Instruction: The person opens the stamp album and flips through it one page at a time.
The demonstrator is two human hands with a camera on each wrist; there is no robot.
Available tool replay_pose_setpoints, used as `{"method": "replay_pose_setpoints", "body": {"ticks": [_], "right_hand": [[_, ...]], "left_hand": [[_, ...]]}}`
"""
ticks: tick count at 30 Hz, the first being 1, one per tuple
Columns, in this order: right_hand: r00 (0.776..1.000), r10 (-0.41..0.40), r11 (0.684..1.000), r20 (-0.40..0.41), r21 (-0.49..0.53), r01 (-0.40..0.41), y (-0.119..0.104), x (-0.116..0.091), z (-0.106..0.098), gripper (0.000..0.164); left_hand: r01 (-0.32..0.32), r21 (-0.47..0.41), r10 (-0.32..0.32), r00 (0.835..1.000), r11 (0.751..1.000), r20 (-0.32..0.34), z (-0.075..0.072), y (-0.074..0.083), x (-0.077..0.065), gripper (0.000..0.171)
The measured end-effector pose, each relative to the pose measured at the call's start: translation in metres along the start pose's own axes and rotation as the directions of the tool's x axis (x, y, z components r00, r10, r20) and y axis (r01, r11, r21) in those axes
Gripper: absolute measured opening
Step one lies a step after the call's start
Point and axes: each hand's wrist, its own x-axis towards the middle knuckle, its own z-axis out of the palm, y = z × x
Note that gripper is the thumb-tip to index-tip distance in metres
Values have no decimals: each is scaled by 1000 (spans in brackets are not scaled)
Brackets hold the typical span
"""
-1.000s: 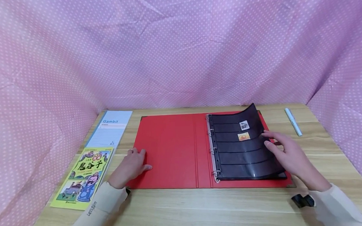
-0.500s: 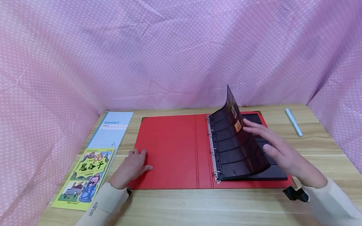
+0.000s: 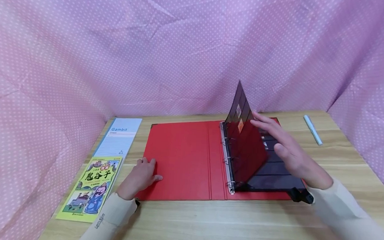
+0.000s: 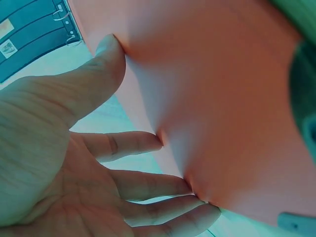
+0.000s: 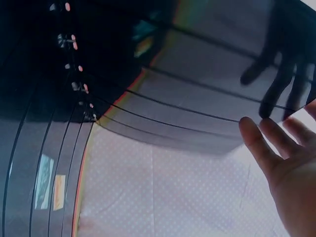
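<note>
A red ring binder (image 3: 181, 158) lies spread on the table, a row of metal rings (image 3: 225, 160) along its spine. One dark pocket page (image 3: 248, 157) stands steeply raised on the rings, with two small stamps (image 3: 241, 126) in its upper pockets. My right hand (image 3: 289, 151) is against the raised page's outer side with fingers extended; in the right wrist view its fingertips (image 5: 247, 123) meet the glossy sheet. Beneath lies another dark page (image 3: 275, 181), small stamps partly showing. My left hand (image 3: 140, 178) rests on the left cover's outer edge, fingers spread.
Left of the binder lie a yellow illustrated book (image 3: 88, 190) and, behind it, a white and blue notebook (image 3: 120, 135). A light blue pen (image 3: 313, 130) lies at the back right. Pink dotted cloth (image 3: 181, 56) hangs behind the wooden table (image 3: 207, 223).
The pocket page has swung up and leftward from nearly flat to steeply raised, my right hand moving left with it. Stamps on the page beneath came into sight. My left hand stayed put.
</note>
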Motion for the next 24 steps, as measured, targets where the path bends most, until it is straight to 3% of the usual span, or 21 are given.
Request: {"method": "replay_pose_setpoints", "body": {"ticks": [7, 12, 16, 20, 22, 24], "right_hand": [[999, -36, 989, 2, 145, 36, 2, 8, 10, 74], [999, -9, 998, 44, 63, 6, 0, 10, 17, 74], [995, -3, 999, 95, 37, 0, 1, 8, 23, 64], [982, 94, 995, 163, -38, -89, 3, 2, 27, 60], [963, 178, 981, 200, -110, -158, 6, -2, 30, 59], [942, 232, 966, 242, -169, -195, 10, -6, 35, 54]], "left_hand": [[6, -12, -6, 1000, 1000, -3, 0, 0, 0, 58], [6, -24, -6, 1000, 1000, -7, 1, 0, 2, 58], [32, -64, -31, 999, 997, 20, 0, 0, 3, 63], [90, -143, -81, 995, 986, 65, -9, -1, 4, 73], [90, -179, -84, 995, 980, 45, -17, -3, 4, 74], [58, -220, -63, 998, 974, -17, -28, -4, 5, 67]]}}
